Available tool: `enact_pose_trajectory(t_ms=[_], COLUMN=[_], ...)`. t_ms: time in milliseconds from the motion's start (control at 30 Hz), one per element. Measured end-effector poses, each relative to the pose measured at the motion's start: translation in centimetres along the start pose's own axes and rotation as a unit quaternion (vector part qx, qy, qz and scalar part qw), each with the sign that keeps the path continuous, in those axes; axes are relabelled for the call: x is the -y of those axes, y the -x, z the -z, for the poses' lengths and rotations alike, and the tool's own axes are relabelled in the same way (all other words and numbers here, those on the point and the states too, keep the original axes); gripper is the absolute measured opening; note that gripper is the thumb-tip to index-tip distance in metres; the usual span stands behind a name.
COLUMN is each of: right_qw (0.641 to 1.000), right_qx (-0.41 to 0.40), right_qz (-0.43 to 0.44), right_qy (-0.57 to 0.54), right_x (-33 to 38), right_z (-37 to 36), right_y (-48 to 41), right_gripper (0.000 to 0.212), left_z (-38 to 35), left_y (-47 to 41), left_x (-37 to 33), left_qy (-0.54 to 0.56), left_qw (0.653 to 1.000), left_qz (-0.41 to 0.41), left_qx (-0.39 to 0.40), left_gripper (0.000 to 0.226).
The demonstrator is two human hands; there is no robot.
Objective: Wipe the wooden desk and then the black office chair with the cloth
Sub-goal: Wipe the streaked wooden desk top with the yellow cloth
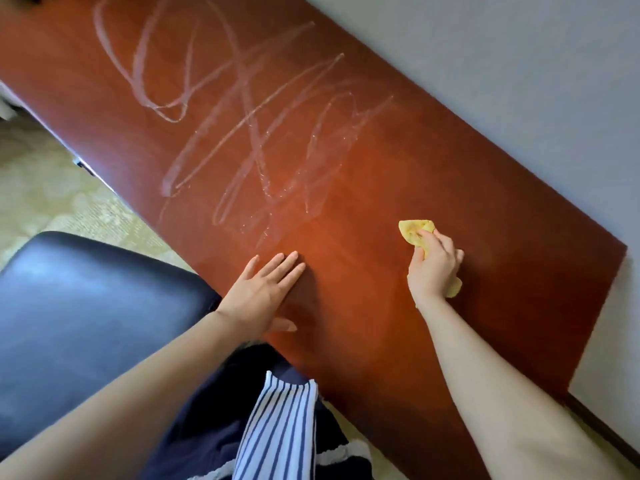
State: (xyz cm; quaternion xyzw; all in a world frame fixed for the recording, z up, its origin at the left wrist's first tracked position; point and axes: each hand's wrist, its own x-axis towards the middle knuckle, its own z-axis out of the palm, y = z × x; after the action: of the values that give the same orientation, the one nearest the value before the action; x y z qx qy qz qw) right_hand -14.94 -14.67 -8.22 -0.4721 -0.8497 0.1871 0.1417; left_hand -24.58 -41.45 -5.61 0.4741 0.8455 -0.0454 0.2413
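Wooden desk (450, 306) is left streaked past the flat left hand (259, 296); yellow cloth (414, 230) is gripped by the right hand (434, 268); office chair (86, 306) looks unwiped.

The single view comes from a wide-angle camera worn on the person's head, looking forward and steeply down. It hangs close above the wooden desk (381, 306), whose top runs slantwise through the frame from 11 o'clock to 5 o'clock. Both bare forearms enter from the bottom edge, at 7 and 5 o'clock, putting the left hand (263, 296) just below centre and the right hand (433, 268), gripping the cloth (415, 230), toward 4 o'clock. The black office chair (86, 323) fills 8 o'clock, the pale wall (519, 81) 2 o'clock, and the person's own striped clothing (277, 427) 6 o'clock.
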Motion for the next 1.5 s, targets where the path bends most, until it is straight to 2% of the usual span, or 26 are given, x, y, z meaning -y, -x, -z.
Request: enact_pose_trajectory(t_ms=[100, 233, 333, 400, 533, 767, 900, 1133, 1233, 1367, 1500], right_qw=[1.000, 1.000, 0.996, 0.988, 0.964, 0.873, 0.838, 0.807, 0.814, 0.889, 0.916], right_qx=[-0.014, 0.014, 0.063, 0.092, 0.150, 0.244, 0.284, 0.308, 0.302, 0.266, 0.252], right_qz=[-0.007, 0.009, 0.068, 0.120, 0.218, 0.421, 0.465, 0.504, 0.494, 0.367, 0.302], right_qy=[-0.022, -0.023, -0.004, 0.010, 0.042, 0.038, 0.025, 0.014, 0.039, 0.063, 0.075], right_x=[3.1, 7.4, 10.1, 11.5, 12.9, 11.8, 9.2, 3.0, 1.1, 0.8, 2.9], right_z=[-1.8, -4.1, -5.7, -6.4, -7.1, -5.5, -3.6, 1.2, 3.0, 3.7, 2.6], right_y=[-2.2, -3.8, -3.0, -1.6, 2.2, 6.7, 8.8, 9.7, 8.3, 5.7, 3.2], right_gripper=[0.033, 0.037, 0.040, 0.042, 0.049, 0.047, 0.047, 0.055, 0.055, 0.042, 0.036], left_z=[-1.7, -2.4, -2.5, -2.6, -2.5, -1.4, -1.3, -0.6, -0.5, -0.2, -0.2], left_y=[2.1, 4.3, 5.5, 6.1, 6.1, 5.0, 5.5, 5.6, 5.8, 6.1, 6.4], left_x=[0.1, 0.9, 1.8, 2.3, 3.1, 3.4, 4.0, 5.0, 5.4, 6.2, 6.8], left_qy=[0.050, 0.122, 0.155, 0.171, 0.169, 0.131, 0.083, 0.065, 0.059, 0.055, 0.075], left_qw=[0.997, 0.969, 0.938, 0.927, 0.933, 0.948, 0.958, 0.966, 0.969, 0.974, 0.976], left_qz=[0.047, 0.199, 0.300, 0.327, 0.313, 0.288, 0.271, 0.246, 0.230, 0.212, 0.200], left_qx=[-0.035, -0.081, -0.082, -0.071, -0.049, 0.007, 0.034, 0.051, 0.062, 0.055, 0.049], left_gripper=[0.113, 0.121, 0.127, 0.129, 0.129, 0.129, 0.127, 0.123, 0.120, 0.111, 0.104])
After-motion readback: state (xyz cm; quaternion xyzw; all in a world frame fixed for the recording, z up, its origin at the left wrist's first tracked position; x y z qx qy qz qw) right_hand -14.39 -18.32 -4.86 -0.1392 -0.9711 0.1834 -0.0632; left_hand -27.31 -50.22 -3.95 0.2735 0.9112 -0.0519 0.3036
